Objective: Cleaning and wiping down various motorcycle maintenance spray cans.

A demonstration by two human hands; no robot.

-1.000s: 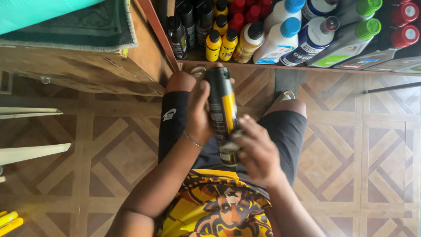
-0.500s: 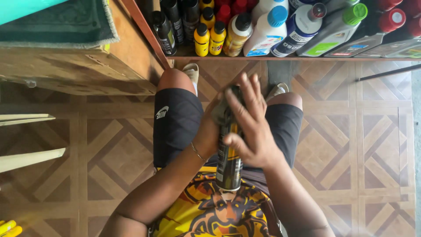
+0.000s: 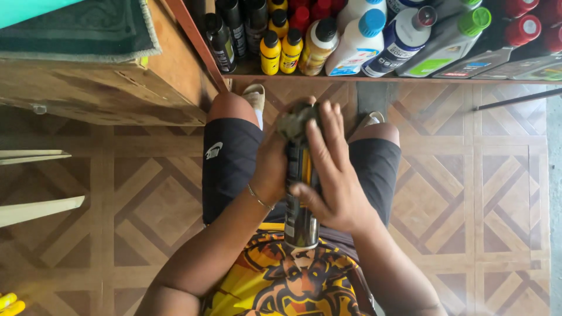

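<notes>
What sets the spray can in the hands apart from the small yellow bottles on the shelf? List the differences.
The spray can is black with a yellow stripe; the yellow bottles are yellow all over with black caps. The spray can is long and slim; the yellow bottles are short and squat. The spray can is gripped by the left hand and the right hand over the lap; the yellow bottles stand untouched on the shelf. Both combine black and yellow.

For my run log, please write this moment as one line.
left hand: holds spray can | right hand: wraps can, fingers near cloth | behind: bottle shelf
</notes>
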